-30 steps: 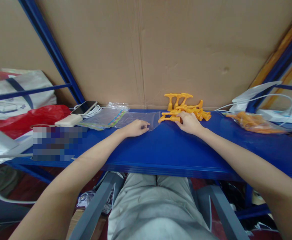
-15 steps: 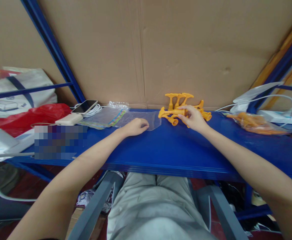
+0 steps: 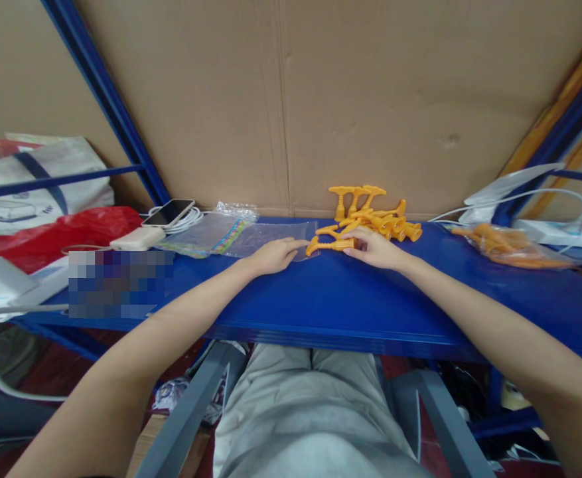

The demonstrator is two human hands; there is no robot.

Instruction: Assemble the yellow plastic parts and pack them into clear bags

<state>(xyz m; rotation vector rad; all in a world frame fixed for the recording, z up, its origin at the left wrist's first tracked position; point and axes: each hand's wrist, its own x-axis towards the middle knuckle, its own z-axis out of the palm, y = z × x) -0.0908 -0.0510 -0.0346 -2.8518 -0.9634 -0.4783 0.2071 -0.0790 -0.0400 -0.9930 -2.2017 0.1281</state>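
A brown corrugated cardboard sheet (image 3: 370,99) closes the back of the glossy blue counter (image 3: 350,299), framed by blue steel uprights (image 3: 101,99). At far left lie a white fabric tote bag with a dark blue strap (image 3: 36,179) and a crumpled red plastic bag (image 3: 52,232); its print is too small to read. Nearer the middle are one smartphone (image 3: 169,212) on a coiled white cable, one white power bank (image 3: 137,238) and a small stack of clear plastic sleeves with a coloured printed edge (image 3: 206,234). At right, a clear bag of orange parts (image 3: 507,245) lies beside white cables (image 3: 534,196). A heap of orange plastic T-handled pegs (image 3: 377,216), too tangled to count, rests against the cardboard. The left hand (image 3: 273,255) presses flat on one clear plastic bag (image 3: 271,236), fingers extended at its mouth. The right hand (image 3: 377,247) has its fingers pinched on a single orange T-handled peg (image 3: 328,245), held level, its head touching the bag's mouth.
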